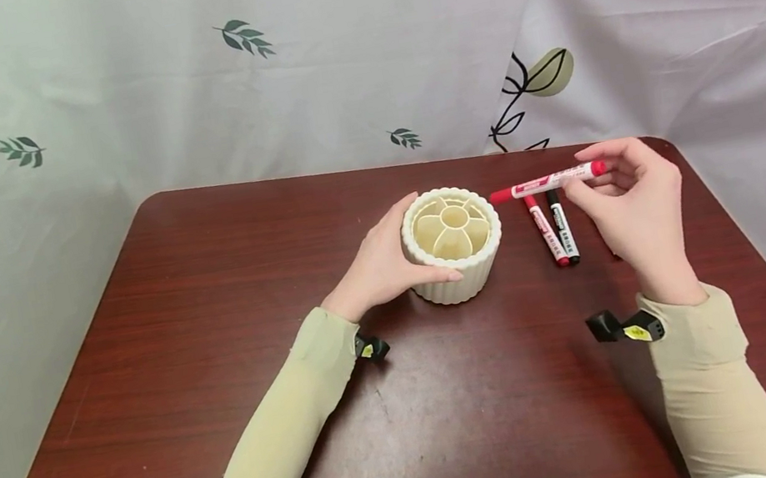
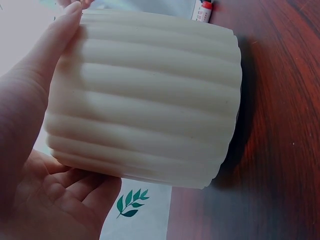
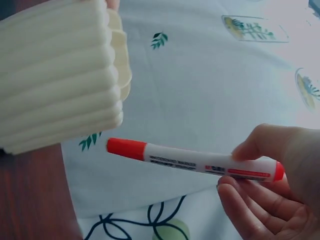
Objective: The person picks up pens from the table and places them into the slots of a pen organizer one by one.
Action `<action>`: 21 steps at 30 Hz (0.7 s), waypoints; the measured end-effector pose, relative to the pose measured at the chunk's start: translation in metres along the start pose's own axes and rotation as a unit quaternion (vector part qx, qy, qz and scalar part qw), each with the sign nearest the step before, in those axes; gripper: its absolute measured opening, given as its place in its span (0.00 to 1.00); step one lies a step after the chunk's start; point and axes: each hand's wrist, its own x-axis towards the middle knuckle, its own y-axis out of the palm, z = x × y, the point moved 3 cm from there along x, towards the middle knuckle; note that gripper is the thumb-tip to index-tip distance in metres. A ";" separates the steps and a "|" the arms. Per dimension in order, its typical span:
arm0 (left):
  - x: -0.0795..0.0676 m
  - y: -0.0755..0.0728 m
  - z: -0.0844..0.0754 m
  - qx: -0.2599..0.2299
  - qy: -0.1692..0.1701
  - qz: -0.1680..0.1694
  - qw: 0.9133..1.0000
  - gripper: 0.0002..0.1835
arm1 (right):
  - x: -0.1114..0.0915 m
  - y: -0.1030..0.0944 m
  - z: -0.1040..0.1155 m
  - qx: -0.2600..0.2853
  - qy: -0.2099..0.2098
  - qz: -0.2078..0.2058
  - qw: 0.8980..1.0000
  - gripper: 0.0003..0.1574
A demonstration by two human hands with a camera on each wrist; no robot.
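Observation:
A cream ribbed pen holder [image 1: 464, 280] with a flower-shaped divider inside stands on the table. My left hand [image 1: 386, 259] grips it from the left, thumb across the near side and fingers round the far side. In my right hand [image 1: 640, 209], a red whiteboard marker [image 3: 187, 161] is pinched near its tail end between thumb and fingers. It lies roughly level in the air, red cap pointing left toward the holder's rim. In the right wrist view a gap shows between that cap and the pen holder [image 3: 55, 75].
To the right of the holder, another red marker [image 1: 546, 233] and a black marker [image 1: 563, 227] lie side by side on the dark red wooden table [image 1: 211, 301]. A white curtain [image 1: 324, 71] with leaf prints hangs behind the table's far edge.

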 end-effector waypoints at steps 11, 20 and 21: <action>0.000 0.001 0.002 0.001 0.004 -0.003 1.000 0.68 | 0.005 0.004 0.024 0.239 -0.004 -0.034 0.970 0.18; 0.001 0.001 0.002 0.000 0.004 -0.001 1.000 0.68 | 0.007 0.010 0.046 0.302 -0.029 -0.041 0.952 0.20; 0.001 0.001 0.002 0.000 0.004 -0.001 1.000 0.68 | 0.006 0.010 0.048 0.304 -0.030 -0.040 0.951 0.20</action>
